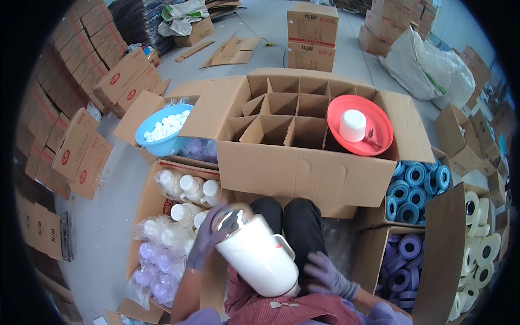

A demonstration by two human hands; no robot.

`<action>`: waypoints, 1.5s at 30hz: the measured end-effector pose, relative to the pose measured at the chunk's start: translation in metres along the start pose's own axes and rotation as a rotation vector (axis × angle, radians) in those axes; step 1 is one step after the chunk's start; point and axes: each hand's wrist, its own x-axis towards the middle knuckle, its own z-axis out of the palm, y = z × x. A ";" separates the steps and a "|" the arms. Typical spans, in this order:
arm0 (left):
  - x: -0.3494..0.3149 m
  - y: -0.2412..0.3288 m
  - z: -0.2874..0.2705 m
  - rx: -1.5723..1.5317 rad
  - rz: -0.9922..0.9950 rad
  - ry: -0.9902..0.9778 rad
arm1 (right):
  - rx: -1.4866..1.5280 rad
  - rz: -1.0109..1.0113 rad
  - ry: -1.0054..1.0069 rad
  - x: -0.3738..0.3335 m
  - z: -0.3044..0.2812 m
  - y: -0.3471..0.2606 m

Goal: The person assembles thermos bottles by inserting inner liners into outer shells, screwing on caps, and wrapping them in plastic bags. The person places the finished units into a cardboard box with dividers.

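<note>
A white jug-shaped vacuum flask (260, 257) with a side handle lies tilted across my lap. From its upper left end sticks out a shiny, mirror-like rounded liner (232, 218). My left hand (208, 235), in a purple-grey glove, is closed round that silver liner. My right hand (330, 275), gloved the same way, hovers just right of the flask, apart from it. Its fingers are spread, somewhat blurred, and hold nothing. The flask's lower end rests against my red striped apron (292, 311).
Ahead stands a divided carton (303, 168) bearing a red basin (360, 147) with a white cup. At left are a blue bowl (162, 145) of white caps and a carton of white flask bodies (190, 185). Cartons of blue rings (416, 174), purple rings (410, 246) and cream rings (486, 249) stand right.
</note>
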 end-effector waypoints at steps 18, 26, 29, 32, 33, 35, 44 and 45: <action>-0.050 -0.050 0.012 0.297 0.056 -0.153 | 0.357 -0.210 0.022 0.206 -0.038 -0.062; -0.047 -0.067 0.044 0.234 0.066 -0.029 | 0.229 -0.038 0.343 0.225 -0.053 -0.088; -0.042 -0.064 0.038 0.243 0.045 -0.106 | 0.170 0.002 0.439 0.218 -0.053 -0.082; -0.036 -0.050 -0.004 0.354 0.002 -0.191 | 0.263 -0.259 0.464 0.204 -0.052 -0.082; -0.030 -0.037 -0.029 0.428 -0.010 -0.200 | 0.250 -0.313 0.447 0.194 -0.049 -0.073; 0.001 -0.003 -0.077 0.597 0.056 -0.223 | 0.365 -0.196 0.589 0.154 -0.020 -0.044; 0.066 0.041 0.136 1.882 0.782 -0.528 | -0.576 0.307 0.266 -0.028 -0.113 -0.026; 0.066 0.021 0.130 1.738 0.783 -0.554 | -0.751 0.588 0.213 -0.040 -0.172 -0.044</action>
